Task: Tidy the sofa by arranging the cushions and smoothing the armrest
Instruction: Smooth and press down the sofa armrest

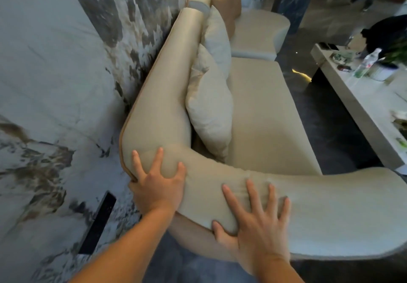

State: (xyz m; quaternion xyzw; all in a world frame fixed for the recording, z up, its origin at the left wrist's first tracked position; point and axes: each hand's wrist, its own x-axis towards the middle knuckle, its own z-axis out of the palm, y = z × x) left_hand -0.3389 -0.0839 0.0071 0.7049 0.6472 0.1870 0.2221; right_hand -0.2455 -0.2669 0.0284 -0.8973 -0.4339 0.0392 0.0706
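**Both hands spread flat on the sofa armrest**

The left hand [157, 183] lies open on the near corner of the sofa, where the armrest [308, 212] meets the backrest [167, 89]; its fingers are splayed over the top and the thumb is tucked out of sight down the outer edge. The right hand [257, 223] lies open too, palm down further along the armrest, four fingers fanned across the top and the thumb pressed against the near side. Neither hand grasps anything. Small wrinkles show in the beige fabric just past the right fingertips.

Beyond the armrest, a pale cushion [209, 106] stands upright against the backrest at the seat's back edge, its lower corner hidden behind the armrest. A second pale cushion [217, 38] leans behind it, and a tan cushion [229, 3] sits further along, partly covered. The seat [264, 115] is bare in front of them.

A marbled wall [55, 84] runs along the back of the sofa. To the right a low white coffee table [361, 104] is cut off by the frame edge; a clear plastic bottle [367, 62] stands on it among small blurred items that cannot be made out.
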